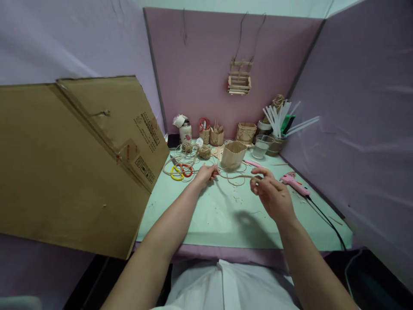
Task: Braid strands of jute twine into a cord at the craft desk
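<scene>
The left hand [207, 173] pinches one end of a thin length of beige jute twine [235, 175], and the right hand [270, 190] grips the other end between thumb and fingers, so the strand hangs stretched just above the pale green surface [226, 215]. The likely trouble is snagging: the loose twine coils trail past the small open-topped basket of wooden sticks [233, 154] and the yellow-and-red-handled scissors [181, 171], so a pull could topple the basket. The pink glue gun [294, 182] lies near the right wrist.
</scene>
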`<move>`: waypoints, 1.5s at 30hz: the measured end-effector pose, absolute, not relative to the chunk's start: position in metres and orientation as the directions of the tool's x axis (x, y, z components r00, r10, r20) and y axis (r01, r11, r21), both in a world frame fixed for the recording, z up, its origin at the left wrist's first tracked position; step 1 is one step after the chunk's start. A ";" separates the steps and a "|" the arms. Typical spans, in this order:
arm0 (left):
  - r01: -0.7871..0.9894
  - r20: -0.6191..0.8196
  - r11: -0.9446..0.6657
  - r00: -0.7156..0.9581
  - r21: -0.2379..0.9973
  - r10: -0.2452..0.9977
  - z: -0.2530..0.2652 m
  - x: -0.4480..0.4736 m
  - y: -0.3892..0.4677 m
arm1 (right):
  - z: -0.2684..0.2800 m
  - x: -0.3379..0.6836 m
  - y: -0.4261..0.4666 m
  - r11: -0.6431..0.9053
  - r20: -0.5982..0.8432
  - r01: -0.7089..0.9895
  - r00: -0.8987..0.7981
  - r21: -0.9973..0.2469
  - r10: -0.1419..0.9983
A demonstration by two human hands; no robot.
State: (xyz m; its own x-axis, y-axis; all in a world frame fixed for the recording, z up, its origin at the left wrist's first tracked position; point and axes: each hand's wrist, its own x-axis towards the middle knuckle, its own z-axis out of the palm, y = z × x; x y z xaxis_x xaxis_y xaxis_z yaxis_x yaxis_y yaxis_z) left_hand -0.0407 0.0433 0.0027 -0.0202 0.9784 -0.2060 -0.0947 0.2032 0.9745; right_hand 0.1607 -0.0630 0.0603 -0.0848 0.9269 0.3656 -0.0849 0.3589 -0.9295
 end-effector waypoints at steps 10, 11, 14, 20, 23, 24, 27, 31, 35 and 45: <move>0.713 0.384 -0.080 -0.277 0.697 0.881 0.009 -0.083 0.043 | 0.019 0.123 -0.011 0.220 0.229 -0.362 0.020 -0.906 0.973; 0.752 0.342 -0.024 -0.271 0.659 0.900 0.010 -0.085 0.043 | 0.012 0.122 -0.010 0.195 0.202 -0.351 0.016 -0.916 0.979; 0.879 0.137 0.124 -0.209 0.461 0.968 0.015 -0.087 0.042 | 0.002 0.126 -0.011 0.176 0.189 -0.325 -0.009 -0.929 0.982; 0.906 0.309 0.121 -0.261 0.406 0.915 0.060 -0.113 0.042 | 0.007 0.127 -0.013 0.113 0.122 -0.222 -0.030 -0.968 0.992; 0.865 0.487 -0.010 -0.273 0.502 0.830 0.110 -0.142 0.042 | 0.007 0.125 -0.014 0.089 0.102 -0.209 -0.056 -0.974 0.993; 0.844 0.551 -0.094 -0.256 0.528 0.794 0.130 -0.150 0.042 | 0.006 0.124 -0.014 0.089 0.106 -0.212 -0.072 -0.973 0.992; 0.752 0.733 -0.345 -0.258 0.561 0.629 0.188 -0.160 0.039 | 0.002 0.124 -0.014 0.101 0.125 -0.219 -0.100 -0.970 0.987; 0.589 0.897 -0.676 -0.311 0.442 0.315 0.238 -0.148 0.032 | 0.000 0.125 -0.012 0.116 0.139 -0.225 -0.089 -0.967 0.986; 0.439 0.889 -0.792 -0.366 0.424 0.274 0.250 -0.130 0.031 | 0.000 0.125 -0.011 0.114 0.131 -0.232 -0.061 -0.966 0.989; 0.053 0.753 -0.766 -0.238 0.641 0.614 0.249 -0.101 0.014 | 0.000 0.123 -0.010 0.156 0.170 -0.242 -0.040 -0.958 0.985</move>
State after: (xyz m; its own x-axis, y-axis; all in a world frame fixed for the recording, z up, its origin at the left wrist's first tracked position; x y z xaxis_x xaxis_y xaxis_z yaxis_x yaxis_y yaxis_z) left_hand -0.1007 0.0136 0.2489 -0.2383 0.6136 0.7528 0.0527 -0.7658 0.6409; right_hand 0.1230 -0.0096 -0.0001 -0.0404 0.9846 0.1702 -0.2422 0.1556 -0.9577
